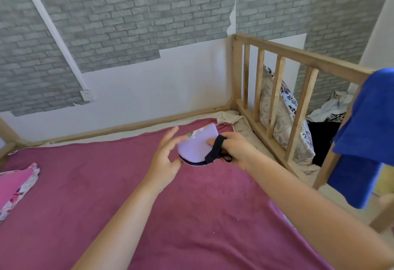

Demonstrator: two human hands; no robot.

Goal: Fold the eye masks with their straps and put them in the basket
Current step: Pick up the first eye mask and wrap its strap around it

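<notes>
A lilac eye mask [195, 146], folded in half with a bit of floral print at its top edge, is held up above the magenta bed cover. My right hand [236, 149] grips its right side, and the mask's black strap [215, 148] runs over my fingers. My left hand [166, 158] is at the mask's left edge, fingers spread, thumb touching the lower rim. A second eye mask [16, 186], pink with a floral border, lies flat on the bed at the far left. No basket is in view.
The magenta bed cover [149, 216] fills the lower frame. A wooden slatted bed rail [294, 90] stands at the right with a blue towel [366, 137] draped over it. Patterned pillows [283, 107] sit behind the rail. A grey brick-pattern wall is behind the bed.
</notes>
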